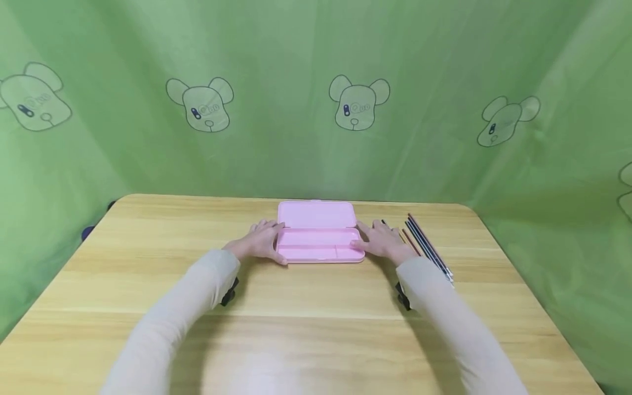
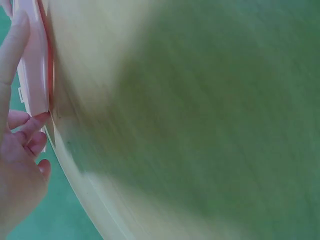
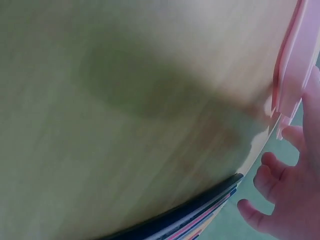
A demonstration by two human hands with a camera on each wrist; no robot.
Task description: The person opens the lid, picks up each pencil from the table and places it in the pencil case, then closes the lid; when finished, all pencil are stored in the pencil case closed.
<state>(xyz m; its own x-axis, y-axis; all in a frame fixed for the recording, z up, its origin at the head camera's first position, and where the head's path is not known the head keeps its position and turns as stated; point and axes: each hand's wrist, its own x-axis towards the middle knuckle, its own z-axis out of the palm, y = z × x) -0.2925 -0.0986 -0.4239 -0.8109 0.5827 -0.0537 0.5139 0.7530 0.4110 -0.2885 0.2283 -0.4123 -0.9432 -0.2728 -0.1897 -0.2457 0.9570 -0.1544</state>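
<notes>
Curtain [image 1: 281, 55], green, is hung around the counter [image 1: 316, 340], which is crossed from its near side by two pale sleeves [image 1: 168, 318]. The case [image 1: 318, 237], pink, is set near the far edge, its lid [image 1: 317, 214] turned back toward the curtain. The left end of the case is gripped by the left hand [image 1: 259, 241], with the thumb at the near corner and the fingers bent at the side. The right end is held by the right hand [image 1: 382, 241] between thumb and forefinger; how firmly cannot be told. The pencils [image 1: 424, 243] are laid in a slanting group just beyond that hand, partly covered by the right sleeve.

As judged from here, the pencils could be rolled or scattered if the right sleeve is swung outward. A thumb could be nipped if the lid is lowered while the rim is covered by it. The case could be skewed by uneven pressure at its ends.

Little room is offered behind the lid, so the far edge could be reached by a small push. Ample bare surface is available leftward and nearer; rightward, movement is limited by the pencils.
</notes>
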